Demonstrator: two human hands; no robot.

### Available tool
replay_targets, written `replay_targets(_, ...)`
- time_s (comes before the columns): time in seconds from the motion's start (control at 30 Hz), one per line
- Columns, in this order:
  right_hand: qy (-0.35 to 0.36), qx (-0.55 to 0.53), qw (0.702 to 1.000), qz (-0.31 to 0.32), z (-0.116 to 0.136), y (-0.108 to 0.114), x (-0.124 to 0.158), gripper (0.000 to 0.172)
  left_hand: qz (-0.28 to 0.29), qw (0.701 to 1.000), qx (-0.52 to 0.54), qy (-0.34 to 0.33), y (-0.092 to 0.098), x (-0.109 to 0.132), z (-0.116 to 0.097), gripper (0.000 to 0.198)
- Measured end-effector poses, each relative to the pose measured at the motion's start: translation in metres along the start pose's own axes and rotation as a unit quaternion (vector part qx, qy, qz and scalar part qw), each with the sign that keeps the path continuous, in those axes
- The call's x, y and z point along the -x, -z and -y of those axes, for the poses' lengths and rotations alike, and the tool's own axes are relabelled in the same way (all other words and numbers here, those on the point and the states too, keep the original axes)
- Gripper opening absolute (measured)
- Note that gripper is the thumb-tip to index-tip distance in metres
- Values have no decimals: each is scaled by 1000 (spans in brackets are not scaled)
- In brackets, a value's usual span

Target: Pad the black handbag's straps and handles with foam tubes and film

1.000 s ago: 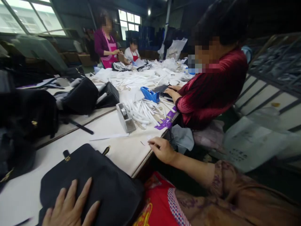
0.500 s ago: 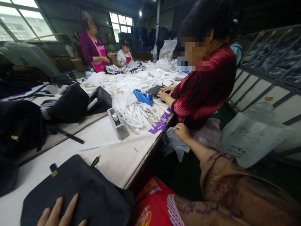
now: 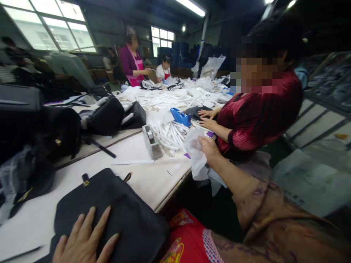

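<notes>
A black bag (image 3: 131, 215) lies at the table's near edge, with a dark tab and small gold fitting at its upper left. My left hand (image 3: 86, 237) rests flat on it, fingers spread. Out to the right, my right hand (image 3: 210, 148) pinches a translucent white sheet (image 3: 196, 160), which hangs over the table's edge. Beyond the bag stand a grey tape dispenser (image 3: 152, 142) and a blue one (image 3: 180, 117), beside a pile of white tubes (image 3: 171, 135).
More black bags (image 3: 105, 115) stand at the left. A person in a dark red top (image 3: 263, 109) is close at the right, both hands on dark material. Two people work at the table's far end. Large plastic bags (image 3: 309, 175) are at the right.
My right hand has risen from beside the table's edge, lifting the white sheet. My left hand still lies on the black bag, with more of it showing. The view has shifted.
</notes>
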State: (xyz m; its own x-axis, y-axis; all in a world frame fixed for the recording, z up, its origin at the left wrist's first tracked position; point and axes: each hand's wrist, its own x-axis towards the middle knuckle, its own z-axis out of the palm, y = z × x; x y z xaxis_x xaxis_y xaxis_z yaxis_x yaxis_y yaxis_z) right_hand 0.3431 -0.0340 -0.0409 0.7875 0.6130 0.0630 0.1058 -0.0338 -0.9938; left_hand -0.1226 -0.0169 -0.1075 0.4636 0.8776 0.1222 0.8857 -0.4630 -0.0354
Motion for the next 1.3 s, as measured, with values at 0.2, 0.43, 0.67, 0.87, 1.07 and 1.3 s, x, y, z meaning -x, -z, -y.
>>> replay_targets(0.2, 30, -40, 951, 305, 63, -123, 111, 31, 41, 994, 97, 15, 37, 14, -9, 62)
replay_targets(0.43, -153, -33, 857, 491, 72, -227, 223, 21, 1, 898, 433, 80, 54, 27, 21, 55)
replay_targets(0.67, -207, -78, 813, 538, 58, -249, 260, 24, -81, 845, 496, 185, 63, 29, 16, 44)
replay_targets(0.87, 165, 150, 705, 673, 69, -211, 234, 56, -128, 839, 440, 293, 50, 32, 23, 22)
replay_targets(1.07, 492, 310, 481, 656, 63, -175, 225, 58, -139, 864, 360, 322, 50, 35, 20, 25)
replay_targets(1.3, 578, 307, 403, 639, 48, -184, 220, 22, -132, 840, 385, 359, 62, 21, 25, 42)
